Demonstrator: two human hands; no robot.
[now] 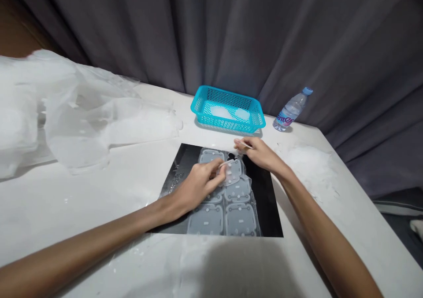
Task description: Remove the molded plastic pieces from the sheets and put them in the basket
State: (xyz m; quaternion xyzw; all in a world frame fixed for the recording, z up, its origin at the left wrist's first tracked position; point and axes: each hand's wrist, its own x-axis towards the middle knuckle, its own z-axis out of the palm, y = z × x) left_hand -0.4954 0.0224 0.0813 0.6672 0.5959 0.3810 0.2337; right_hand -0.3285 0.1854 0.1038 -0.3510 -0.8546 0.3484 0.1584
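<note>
A sheet of translucent plastic (241,218) with rounded, embossed panels lies on a black mat (267,205). My left hand (201,181) rests over its left side, thumb and forefinger closed around the edge of a translucent panel piece (233,172) near the top. A thin whitish strip shows at those fingertips. Just beyond, my right hand (257,152) is closed on a slim white stick-like tool (246,145); its working tip is hard to make out. Beneath the right hand, a dark gap with ragged edges shows in the sheet.
A blue plastic basket (228,124) behind the mat holds white translucent pieces (221,112). A labelled water bottle (291,113) stands to its right. Crumpled white sheeting (76,113) covers the table's left rear, and whitish scraps (312,170) lie at right. A grey curtain (231,34) hangs behind.
</note>
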